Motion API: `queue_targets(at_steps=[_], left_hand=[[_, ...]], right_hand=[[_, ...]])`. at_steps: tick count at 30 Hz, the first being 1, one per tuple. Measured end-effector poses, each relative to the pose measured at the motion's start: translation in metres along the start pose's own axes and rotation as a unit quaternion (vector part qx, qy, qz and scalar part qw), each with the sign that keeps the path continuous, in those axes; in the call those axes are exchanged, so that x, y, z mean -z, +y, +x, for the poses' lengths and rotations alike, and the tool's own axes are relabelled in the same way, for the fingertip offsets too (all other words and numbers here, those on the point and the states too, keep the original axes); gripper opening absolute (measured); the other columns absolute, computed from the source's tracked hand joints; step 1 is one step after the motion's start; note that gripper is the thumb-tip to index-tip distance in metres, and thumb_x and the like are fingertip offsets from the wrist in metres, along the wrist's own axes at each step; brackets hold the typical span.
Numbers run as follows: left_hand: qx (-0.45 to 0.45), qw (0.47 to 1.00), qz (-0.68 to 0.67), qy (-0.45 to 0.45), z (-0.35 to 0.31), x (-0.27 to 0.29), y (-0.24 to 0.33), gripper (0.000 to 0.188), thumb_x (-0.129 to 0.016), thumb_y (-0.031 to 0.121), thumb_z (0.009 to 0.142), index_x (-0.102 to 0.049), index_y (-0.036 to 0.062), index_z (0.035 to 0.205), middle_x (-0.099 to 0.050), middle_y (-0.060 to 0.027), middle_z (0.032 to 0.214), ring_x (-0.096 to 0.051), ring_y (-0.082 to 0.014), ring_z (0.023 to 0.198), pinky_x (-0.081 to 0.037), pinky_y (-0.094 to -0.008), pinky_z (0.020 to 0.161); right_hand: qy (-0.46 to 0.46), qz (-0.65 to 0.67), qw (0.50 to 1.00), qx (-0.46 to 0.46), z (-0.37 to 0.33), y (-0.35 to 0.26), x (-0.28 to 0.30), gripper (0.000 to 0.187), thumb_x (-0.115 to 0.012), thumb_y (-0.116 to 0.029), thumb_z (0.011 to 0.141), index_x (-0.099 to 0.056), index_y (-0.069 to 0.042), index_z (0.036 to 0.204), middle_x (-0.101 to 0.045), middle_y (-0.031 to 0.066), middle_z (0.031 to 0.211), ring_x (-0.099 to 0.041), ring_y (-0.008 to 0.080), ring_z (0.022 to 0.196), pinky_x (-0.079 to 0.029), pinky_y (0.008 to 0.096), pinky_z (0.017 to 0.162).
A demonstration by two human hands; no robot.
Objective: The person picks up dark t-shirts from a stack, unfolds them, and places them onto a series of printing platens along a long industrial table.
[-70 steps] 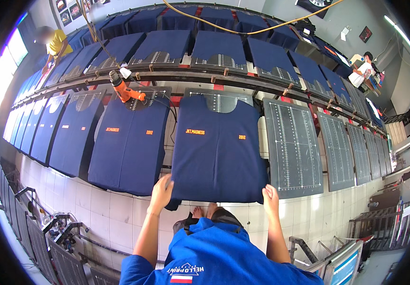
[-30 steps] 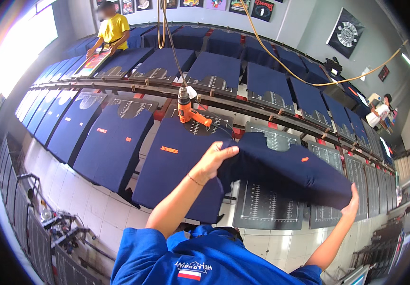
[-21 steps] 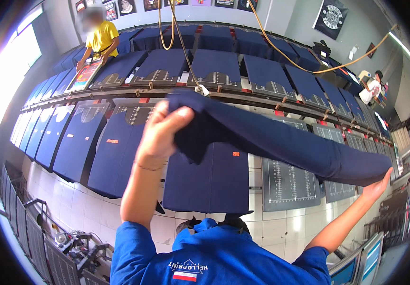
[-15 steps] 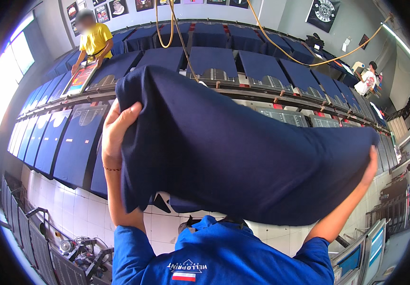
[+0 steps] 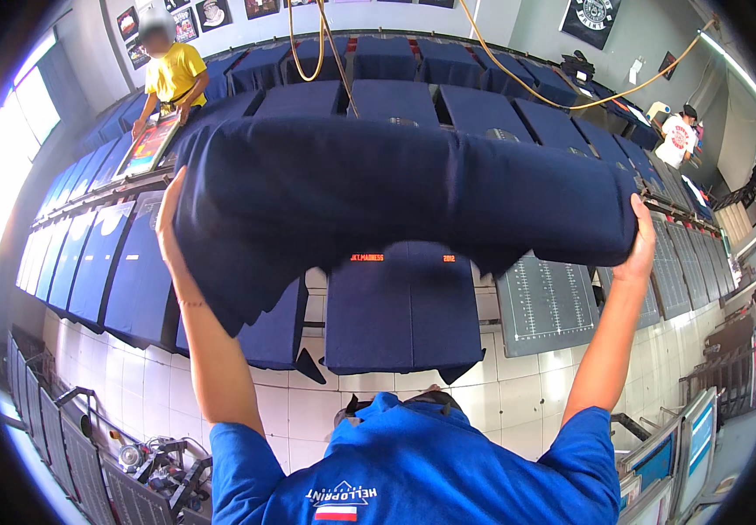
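Observation:
A wide piece of navy cloth is stretched across between my two hands, in the air over the near row of printing boards. My left hand grips its left end, most of the fingers hidden by the fabric. At the right end, my right hand pinches the edge. A ragged lower edge hangs down, longest on the left side. Below it, a board covered in navy fabric carries small orange print. Just right of that, a bare grey board shows white grid marks.
Rows of boards with navy cloth run left and beyond. A person in yellow holds a framed screen at far left; another person in white is at far right. A yellow hose hangs overhead. Frames stand at lower right.
The cloth went from twisted and sagging to stretched nearly level. Both hands moved outward-left and upward-right, and the orange-printed board and bare grey board came into view beneath it.

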State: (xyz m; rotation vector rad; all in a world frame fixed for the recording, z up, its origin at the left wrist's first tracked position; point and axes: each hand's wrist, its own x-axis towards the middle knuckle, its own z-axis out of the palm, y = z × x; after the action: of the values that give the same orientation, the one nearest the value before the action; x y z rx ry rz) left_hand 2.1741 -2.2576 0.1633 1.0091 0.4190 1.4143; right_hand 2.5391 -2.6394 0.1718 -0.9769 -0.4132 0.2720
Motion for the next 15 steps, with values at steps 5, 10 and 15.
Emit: queue_targets(at_steps=[5, 10, 15], left_hand=[[0.112, 0.991, -0.025, 0.064, -0.067, 0.076, -0.021, 0.033, -0.049, 0.017, 0.092, -0.058, -0.0039, 0.115, -0.061, -0.0119, 0.111, -0.058, -0.0165, 0.103, -0.042, -0.0277, 0.095], [0.311, 0.947, 0.081, 0.030, -0.160, 0.140, -0.061, 0.035, -0.057, 0.011, 0.082, -0.056, -0.0026, 0.114, -0.063, -0.0090, 0.104, -0.062, -0.0182, 0.091, -0.048, -0.0289, 0.085], [0.479, 0.878, -0.015, -0.001, -0.240, 0.269, -0.173, 0.034, -0.050, 0.001, 0.087, -0.052, -0.0028, 0.121, -0.062, -0.0124, 0.114, -0.061, -0.0223, 0.101, -0.049, -0.0363, 0.090]], right_hand=[[0.070, -0.070, 0.990, -0.105, -0.038, 0.020, 0.016, 0.046, -0.059, -0.029, 0.087, -0.056, 0.007, 0.115, -0.063, 0.0161, 0.110, -0.064, 0.0239, 0.094, -0.051, 0.0344, 0.084], [0.096, -0.075, 0.960, -0.252, -0.107, 0.113, 0.060, 0.038, -0.064, -0.025, 0.081, -0.062, 0.001, 0.108, -0.064, 0.0111, 0.106, -0.061, 0.0210, 0.095, -0.048, 0.0348, 0.087], [0.149, -0.123, 0.886, -0.422, -0.183, 0.247, 0.204, 0.030, -0.061, -0.019, 0.082, -0.060, 0.003, 0.103, -0.065, 0.0148, 0.102, -0.063, 0.0259, 0.090, -0.050, 0.0392, 0.084]])
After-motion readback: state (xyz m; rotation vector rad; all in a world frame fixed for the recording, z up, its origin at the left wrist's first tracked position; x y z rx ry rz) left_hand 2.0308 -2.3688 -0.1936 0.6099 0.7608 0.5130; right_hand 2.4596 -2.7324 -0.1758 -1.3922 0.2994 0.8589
